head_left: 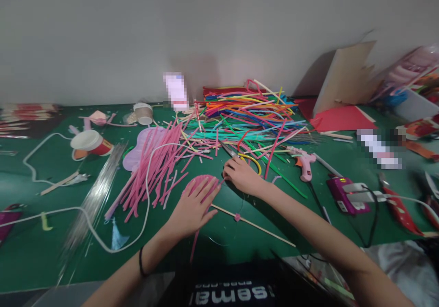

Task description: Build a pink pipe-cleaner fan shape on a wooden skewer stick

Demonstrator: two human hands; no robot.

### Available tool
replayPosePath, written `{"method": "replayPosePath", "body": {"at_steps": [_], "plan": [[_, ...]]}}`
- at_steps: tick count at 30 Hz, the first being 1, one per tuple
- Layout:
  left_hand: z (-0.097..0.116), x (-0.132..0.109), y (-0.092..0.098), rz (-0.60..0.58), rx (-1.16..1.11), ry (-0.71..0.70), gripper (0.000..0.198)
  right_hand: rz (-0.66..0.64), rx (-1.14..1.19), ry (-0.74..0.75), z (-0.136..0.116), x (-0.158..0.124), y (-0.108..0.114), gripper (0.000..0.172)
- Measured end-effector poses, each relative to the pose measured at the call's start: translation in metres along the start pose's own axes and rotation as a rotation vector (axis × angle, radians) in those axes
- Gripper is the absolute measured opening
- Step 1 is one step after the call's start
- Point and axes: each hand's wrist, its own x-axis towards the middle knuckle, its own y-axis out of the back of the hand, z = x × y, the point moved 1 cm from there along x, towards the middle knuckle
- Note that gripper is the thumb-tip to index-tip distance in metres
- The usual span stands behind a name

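Observation:
My left hand point(192, 208) lies flat with fingers spread on a small pink fuzzy piece point(202, 183) on the green table point(41, 247). My right hand point(243, 175) rests just to its right, fingers curled at the handles of a pair of scissors point(229, 152); what they grip is hard to make out. A thin wooden stick point(254, 225) with a pink bead lies in front of both hands. Pink pipe cleaners point(154, 172) fan out to the left. A multicoloured heap of pipe cleaners point(250, 110) lies behind.
A pink glue gun point(304, 163) and a purple device point(345, 194) lie to the right, with red paper point(338, 117) and cardboard point(345, 76) behind. A red-and-white paper cup point(91, 143), silver wires point(98, 192) and a white cord point(103, 243) are on the left.

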Motion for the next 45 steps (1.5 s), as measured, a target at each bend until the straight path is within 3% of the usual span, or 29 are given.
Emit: {"method": "replayPosePath", "body": {"at_steps": [15, 20, 28, 34, 37, 41, 45], "plan": [[-0.005, 0.004, -0.002, -0.031, -0.081, -0.041, 0.073, -0.246, -0.164, 0.108, -0.008, 0.029, 0.015, 0.018], [-0.006, 0.003, -0.004, -0.029, -0.1, -0.032, 0.075, -0.28, -0.098, 0.106, -0.013, 0.033, 0.02, 0.021], [-0.005, 0.003, -0.004, -0.042, -0.115, -0.019, 0.075, -0.126, 0.318, -0.133, -0.016, 0.025, 0.02, 0.018], [-0.004, 0.003, -0.005, 0.003, -0.122, -0.005, 0.071, 0.004, 0.353, -0.314, -0.045, 0.008, 0.011, 0.013], [-0.003, 0.003, -0.006, 0.017, -0.126, 0.008, 0.068, 0.061, 0.212, -0.258, -0.062, -0.005, 0.002, 0.024], [-0.002, 0.003, -0.003, 0.013, -0.136, 0.005, 0.067, 0.015, 0.04, -0.081, -0.071, -0.018, -0.008, 0.03], [-0.003, 0.003, -0.001, 0.011, -0.143, -0.015, 0.065, 0.053, 0.105, -0.033, -0.062, -0.025, -0.008, 0.04]]}}
